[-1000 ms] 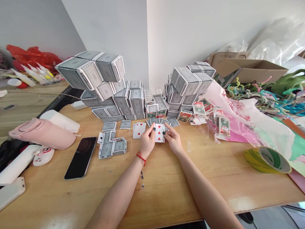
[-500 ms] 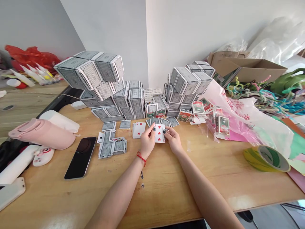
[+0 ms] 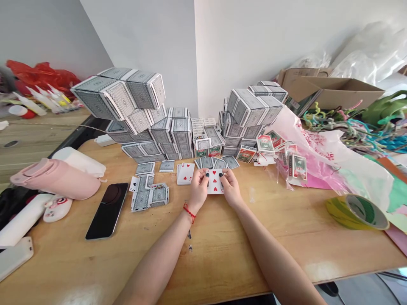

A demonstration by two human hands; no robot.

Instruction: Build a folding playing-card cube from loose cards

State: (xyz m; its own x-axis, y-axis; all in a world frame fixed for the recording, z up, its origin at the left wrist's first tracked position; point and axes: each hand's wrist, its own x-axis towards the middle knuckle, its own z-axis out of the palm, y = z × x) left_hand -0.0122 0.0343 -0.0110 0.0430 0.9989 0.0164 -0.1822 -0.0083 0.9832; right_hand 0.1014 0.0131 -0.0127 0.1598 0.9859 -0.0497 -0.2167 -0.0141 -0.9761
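Between my two hands is a playing card (image 3: 215, 182) with red hearts, face toward me. My left hand (image 3: 200, 188) pinches its left edge, thumb on the face. On the opposite edge, my right hand (image 3: 231, 186) grips with its thumb also on the front. Just left of my left hand lies a face-up stack of cards (image 3: 185, 173) showing hearts. Behind my hands, loose cards (image 3: 219, 162) lie face down. A partly joined shape of cards (image 3: 149, 195), mostly backs up, sits farther left.
Folded-card blocks form a tall left stack (image 3: 127, 101) and a right stack (image 3: 251, 112) by the wall. A phone (image 3: 107, 210) and pink bottle (image 3: 57, 178) lie left. Card boxes (image 3: 265, 144), a plastic bag (image 3: 346, 156) and a tape roll (image 3: 358, 212) are right.
The held card has come slightly nearer to me and to the right. My right thumb has moved onto the card's face, and both hands now grip its sides more evenly.
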